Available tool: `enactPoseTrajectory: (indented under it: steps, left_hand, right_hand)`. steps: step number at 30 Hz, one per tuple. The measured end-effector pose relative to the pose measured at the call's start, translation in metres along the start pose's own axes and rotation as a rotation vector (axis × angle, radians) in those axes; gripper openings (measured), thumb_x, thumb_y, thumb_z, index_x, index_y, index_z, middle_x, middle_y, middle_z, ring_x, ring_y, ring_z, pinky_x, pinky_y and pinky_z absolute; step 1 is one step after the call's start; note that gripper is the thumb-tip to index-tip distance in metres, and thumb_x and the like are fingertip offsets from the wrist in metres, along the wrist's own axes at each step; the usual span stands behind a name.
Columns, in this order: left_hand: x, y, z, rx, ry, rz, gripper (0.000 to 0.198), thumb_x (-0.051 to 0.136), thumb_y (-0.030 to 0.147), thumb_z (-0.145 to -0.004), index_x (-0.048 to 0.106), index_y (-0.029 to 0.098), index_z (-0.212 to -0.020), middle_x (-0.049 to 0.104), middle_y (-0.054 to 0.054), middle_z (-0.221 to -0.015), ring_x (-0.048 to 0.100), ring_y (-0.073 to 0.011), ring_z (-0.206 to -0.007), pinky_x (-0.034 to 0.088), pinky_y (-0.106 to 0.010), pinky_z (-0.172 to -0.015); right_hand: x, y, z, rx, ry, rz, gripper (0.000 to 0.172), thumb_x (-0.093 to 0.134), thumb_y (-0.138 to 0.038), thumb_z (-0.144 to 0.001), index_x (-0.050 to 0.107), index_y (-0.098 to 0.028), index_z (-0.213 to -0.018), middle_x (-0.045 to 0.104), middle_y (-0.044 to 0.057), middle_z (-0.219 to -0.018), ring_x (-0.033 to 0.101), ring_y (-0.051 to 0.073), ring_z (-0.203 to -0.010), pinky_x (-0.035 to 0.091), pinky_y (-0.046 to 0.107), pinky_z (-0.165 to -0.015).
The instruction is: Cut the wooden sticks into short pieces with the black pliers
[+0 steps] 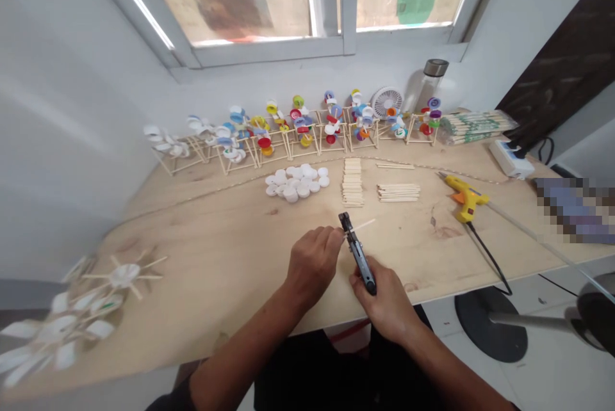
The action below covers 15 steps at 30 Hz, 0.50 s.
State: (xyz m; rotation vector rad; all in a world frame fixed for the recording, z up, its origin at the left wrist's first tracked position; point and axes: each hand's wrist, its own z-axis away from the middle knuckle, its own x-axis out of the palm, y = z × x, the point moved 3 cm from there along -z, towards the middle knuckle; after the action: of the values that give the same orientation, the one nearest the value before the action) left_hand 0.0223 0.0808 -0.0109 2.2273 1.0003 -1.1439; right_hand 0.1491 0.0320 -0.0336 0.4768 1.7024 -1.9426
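Observation:
In the head view, my right hand point(384, 299) is wrapped round the grey handles of a pliers-like tool point(361, 260) with a black head. My left hand point(317, 264) is closed beside that head, pinching a thin wooden stick point(368, 225). The stick passes across the tool's jaws, its free end pointing right. Its left end is hidden in my fingers. Beyond my hands lie a stack of short sticks point(352, 184), a bundle of longer sticks point(398, 193) and a cluster of white bottle caps point(300, 182).
A yellow glue gun point(466, 196) lies at the right with its cord over the edge. Several stick frames with coloured caps point(302, 132) line the back. White-bladed wheels point(62, 331) lie at the left. A fan point(387, 104), bottle point(430, 84) and power strip point(512, 158) stand behind.

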Motion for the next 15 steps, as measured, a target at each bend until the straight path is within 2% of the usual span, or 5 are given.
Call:
enactPoseTrajectory:
  steps: [4,10,15]
  left_hand:
    - [0.003,-0.004,-0.002,0.04,0.012,-0.024,0.014,0.04,0.013,-0.084,0.051,0.015,-0.075,0.051,-0.002,-0.061,0.044,-0.0145,-0.057,0.032,-0.028,-0.057]
    - [-0.001,0.0,-0.007,-0.016,0.046,-0.033,0.01,0.045,0.014,-0.082,0.054,0.015,-0.078,0.056,-0.004,-0.069,0.049,-0.0167,-0.068,0.034,-0.031,-0.066]
    - [0.001,0.008,-0.004,-0.057,0.022,-0.142,0.012,0.042,0.012,-0.083,0.055,0.014,-0.081,0.053,-0.003,-0.063,0.045,-0.0151,-0.056,0.031,-0.029,-0.056]
  right_hand:
    - [0.003,0.001,-0.003,0.016,0.0,0.015,0.008,0.046,-0.024,-0.078,0.052,-0.018,-0.077,0.061,0.003,-0.069,0.056,0.017,-0.065,0.038,0.025,-0.061]
    - [0.005,0.0,-0.005,0.054,0.035,0.053,0.01,0.047,-0.022,-0.077,0.054,-0.017,-0.082,0.061,0.003,-0.068,0.056,0.017,-0.063,0.038,0.025,-0.06]
    - [0.004,0.0,-0.002,0.047,0.06,0.047,0.01,0.047,-0.025,-0.078,0.053,-0.018,-0.076,0.061,0.003,-0.068,0.056,0.017,-0.064,0.037,0.025,-0.061]
